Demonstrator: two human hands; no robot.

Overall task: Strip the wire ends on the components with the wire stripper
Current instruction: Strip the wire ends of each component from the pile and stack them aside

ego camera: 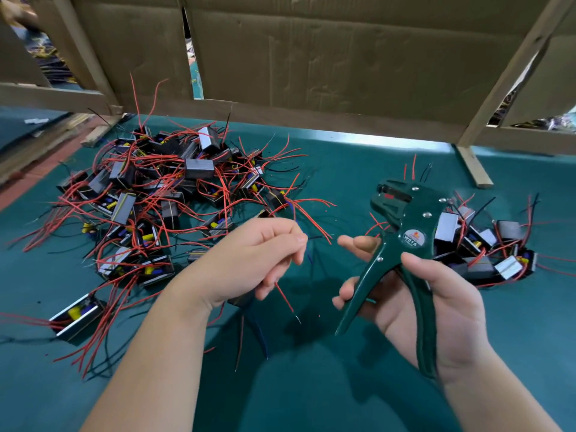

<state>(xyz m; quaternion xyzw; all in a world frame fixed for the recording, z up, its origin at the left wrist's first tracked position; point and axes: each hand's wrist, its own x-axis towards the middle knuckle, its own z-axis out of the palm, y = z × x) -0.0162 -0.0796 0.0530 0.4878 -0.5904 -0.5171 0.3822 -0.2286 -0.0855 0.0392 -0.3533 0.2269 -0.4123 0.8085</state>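
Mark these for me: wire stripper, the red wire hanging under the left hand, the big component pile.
wire stripper (410, 240): head view, round label on its body.
red wire (283, 296): head view, mid-length of the insulation, above the bare tip.
component pile (199, 168): head view, grey block toward the pile's far side.

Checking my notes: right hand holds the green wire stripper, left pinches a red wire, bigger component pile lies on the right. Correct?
No: the head view shows the bigger component pile on the left. The right hand holds the green wire stripper, the left hand pinches a red wire.
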